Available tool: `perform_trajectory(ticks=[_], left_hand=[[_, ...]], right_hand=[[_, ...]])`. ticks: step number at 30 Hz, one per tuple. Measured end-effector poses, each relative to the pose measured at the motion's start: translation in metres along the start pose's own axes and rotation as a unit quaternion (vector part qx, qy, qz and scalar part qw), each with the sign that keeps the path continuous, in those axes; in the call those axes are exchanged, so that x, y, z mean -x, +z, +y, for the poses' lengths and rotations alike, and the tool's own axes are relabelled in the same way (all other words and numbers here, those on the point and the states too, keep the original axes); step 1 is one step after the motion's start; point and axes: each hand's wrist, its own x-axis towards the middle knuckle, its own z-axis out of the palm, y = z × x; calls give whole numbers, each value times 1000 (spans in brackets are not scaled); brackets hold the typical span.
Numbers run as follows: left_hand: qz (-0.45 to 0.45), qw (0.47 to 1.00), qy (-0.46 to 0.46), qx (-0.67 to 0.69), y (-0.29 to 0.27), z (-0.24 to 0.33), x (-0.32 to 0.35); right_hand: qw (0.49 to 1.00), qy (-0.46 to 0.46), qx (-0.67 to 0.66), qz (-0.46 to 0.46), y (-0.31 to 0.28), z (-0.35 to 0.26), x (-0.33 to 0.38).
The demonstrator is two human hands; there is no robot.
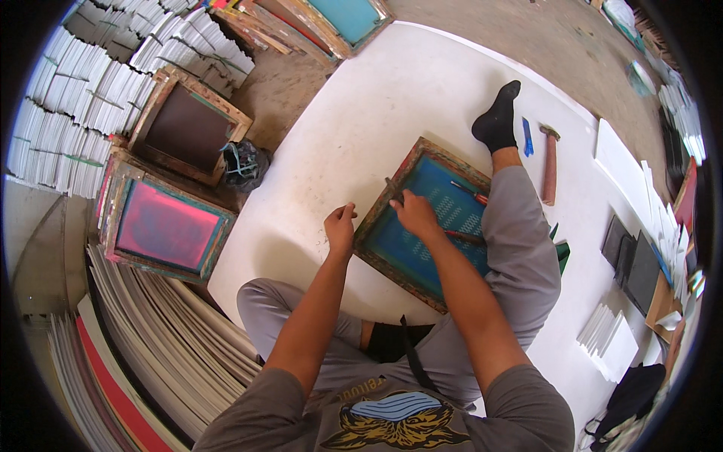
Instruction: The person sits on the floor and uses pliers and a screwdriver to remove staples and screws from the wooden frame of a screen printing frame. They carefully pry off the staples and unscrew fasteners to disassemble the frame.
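A wooden-framed silk screen point(425, 282) with blue mesh lies slanted in front of me, partly under my bent right leg. My right hand point(416, 216) is over its upper left part, thumb and fingers pinched near the frame's edge. A small dark piece point(391, 184) sticks up just beyond those fingertips; whether they touch it, I cannot tell. Just off the frame's left corner, my left hand point(341, 227) is raised with its fingers curled together; anything inside is too small to name. On the mesh rest a red-handled screwdriver point(480, 197) and another red-handled tool point(463, 236).
Right of my foot lie a blue cutter point(527, 137) and a hammer point(550, 166) on the white board point(316, 158). More framed screens point(169, 226) lean at the left, beside a black bag point(245, 166) and paper stacks point(83, 98). Dark pads point(636, 264) and white sheets point(608, 343) lie right.
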Motion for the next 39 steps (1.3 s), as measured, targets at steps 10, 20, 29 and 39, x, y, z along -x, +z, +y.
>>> perform_trajectory(ticks=[10, 20, 29, 39], left_hand=[[-256, 935, -172, 173, -2, 32, -10], [16, 997, -59, 52, -27, -28, -28], [143, 988, 28, 45, -33, -41, -14], [-146, 986, 56, 60, 32, 6, 74]], right_hand=[[984, -121, -3, -134, -14, -19, 24], [986, -73, -47, -139, -20, 4, 23], [955, 148, 248, -66, -60, 49, 50], [967, 10, -227, -112, -45, 13, 48]])
